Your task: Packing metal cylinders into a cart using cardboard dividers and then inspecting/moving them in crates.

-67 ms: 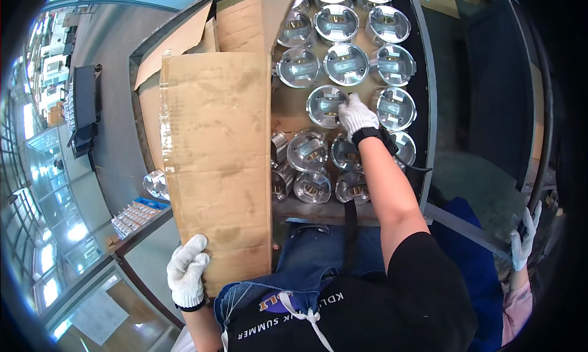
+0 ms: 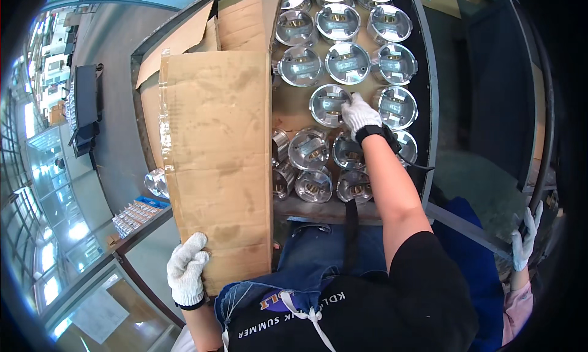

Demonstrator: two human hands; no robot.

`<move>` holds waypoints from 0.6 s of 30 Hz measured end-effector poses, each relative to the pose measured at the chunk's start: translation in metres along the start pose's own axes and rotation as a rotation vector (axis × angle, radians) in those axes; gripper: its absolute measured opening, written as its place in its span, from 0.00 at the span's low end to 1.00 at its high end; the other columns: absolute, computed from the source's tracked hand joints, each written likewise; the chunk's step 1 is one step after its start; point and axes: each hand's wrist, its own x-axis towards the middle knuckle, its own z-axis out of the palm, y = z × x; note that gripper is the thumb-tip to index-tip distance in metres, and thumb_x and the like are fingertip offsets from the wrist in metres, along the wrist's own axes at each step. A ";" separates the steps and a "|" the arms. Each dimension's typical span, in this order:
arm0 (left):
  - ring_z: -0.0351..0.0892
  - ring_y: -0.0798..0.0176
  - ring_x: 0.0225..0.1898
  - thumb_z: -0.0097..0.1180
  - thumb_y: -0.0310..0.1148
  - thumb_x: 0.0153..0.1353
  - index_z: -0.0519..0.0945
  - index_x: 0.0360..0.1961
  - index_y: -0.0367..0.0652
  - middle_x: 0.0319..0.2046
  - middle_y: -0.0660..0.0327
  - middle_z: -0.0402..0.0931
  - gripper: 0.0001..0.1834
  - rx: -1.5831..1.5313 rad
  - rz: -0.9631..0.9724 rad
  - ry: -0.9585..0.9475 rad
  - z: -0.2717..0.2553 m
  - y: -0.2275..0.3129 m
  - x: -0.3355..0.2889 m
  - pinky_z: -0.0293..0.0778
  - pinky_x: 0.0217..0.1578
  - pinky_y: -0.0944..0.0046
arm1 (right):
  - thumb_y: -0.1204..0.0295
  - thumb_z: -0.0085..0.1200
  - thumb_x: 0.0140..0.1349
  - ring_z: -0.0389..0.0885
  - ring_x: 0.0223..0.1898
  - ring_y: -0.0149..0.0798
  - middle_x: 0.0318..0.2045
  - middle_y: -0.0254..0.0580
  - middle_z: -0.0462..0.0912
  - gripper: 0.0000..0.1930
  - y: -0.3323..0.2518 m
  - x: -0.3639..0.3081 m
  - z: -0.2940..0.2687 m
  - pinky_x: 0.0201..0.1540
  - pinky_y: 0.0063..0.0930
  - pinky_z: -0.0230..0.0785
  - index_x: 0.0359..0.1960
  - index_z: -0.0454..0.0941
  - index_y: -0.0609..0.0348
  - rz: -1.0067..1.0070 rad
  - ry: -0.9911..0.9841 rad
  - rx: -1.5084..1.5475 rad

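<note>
Shiny metal pistons stand in rows in a shallow, cardboard-lined bin. My right hand (image 2: 360, 114), in a white knit glove, grips the right rim of one piston (image 2: 329, 105) in the middle of the bin. Its fingertips are partly hidden at that rim. Just right of the hand is another piston (image 2: 396, 107), and below it a piston (image 2: 349, 151) is partly covered by my wrist. A long brown cardboard sheet (image 2: 220, 156) covers the bin's left part. At the sheet's lower left edge my gloved left hand (image 2: 187, 267) is closed, fingers curled against the cardboard.
The bin's metal rim (image 2: 433, 101) runs down the right side. Tipped and upright pistons (image 2: 313, 185) crowd the near edge. At the left lies a blue tray (image 2: 142, 214) of small parts. A co-worker's gloved hand (image 2: 525, 238) shows at the far right.
My right hand and the gripped piston have shifted very slightly to the right. The left hand stays at the cardboard sheet's edge.
</note>
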 end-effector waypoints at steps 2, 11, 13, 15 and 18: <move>0.80 0.65 0.43 0.61 0.16 0.53 0.84 0.50 0.31 0.44 0.58 0.81 0.20 -0.031 0.007 0.001 -0.002 -0.002 0.000 0.75 0.49 0.66 | 0.56 0.49 0.66 0.83 0.50 0.63 0.48 0.64 0.83 0.27 0.004 0.000 -0.007 0.51 0.52 0.74 0.58 0.66 0.65 -0.003 -0.046 0.009; 0.81 0.61 0.41 0.63 0.16 0.51 0.86 0.47 0.35 0.39 0.54 0.83 0.19 0.363 0.208 0.093 -0.004 0.025 -0.031 0.75 0.47 0.64 | 0.63 0.51 0.65 0.85 0.46 0.55 0.41 0.57 0.84 0.13 -0.098 -0.056 0.045 0.43 0.51 0.77 0.45 0.77 0.56 -0.568 -0.092 -0.053; 0.82 0.59 0.41 0.61 0.15 0.51 0.86 0.46 0.34 0.39 0.51 0.83 0.19 0.365 0.192 0.111 0.004 0.038 -0.038 0.77 0.45 0.63 | 0.63 0.50 0.65 0.84 0.48 0.56 0.43 0.54 0.85 0.13 -0.113 -0.031 0.085 0.45 0.52 0.76 0.47 0.76 0.55 -0.539 -0.186 -0.008; 0.81 0.60 0.40 0.61 0.19 0.51 0.85 0.45 0.33 0.40 0.53 0.84 0.18 0.415 0.315 0.100 0.003 0.038 -0.044 0.77 0.44 0.61 | 0.57 0.51 0.67 0.83 0.53 0.55 0.49 0.53 0.84 0.21 -0.130 -0.001 0.132 0.50 0.49 0.76 0.54 0.71 0.59 -0.533 -0.324 0.251; 0.80 0.60 0.38 0.62 0.21 0.50 0.86 0.42 0.34 0.37 0.54 0.84 0.16 0.390 0.241 0.161 0.005 0.043 -0.057 0.76 0.42 0.61 | 0.53 0.51 0.67 0.80 0.57 0.56 0.55 0.53 0.80 0.26 -0.159 0.043 0.193 0.53 0.47 0.73 0.57 0.70 0.60 -0.841 -0.278 0.399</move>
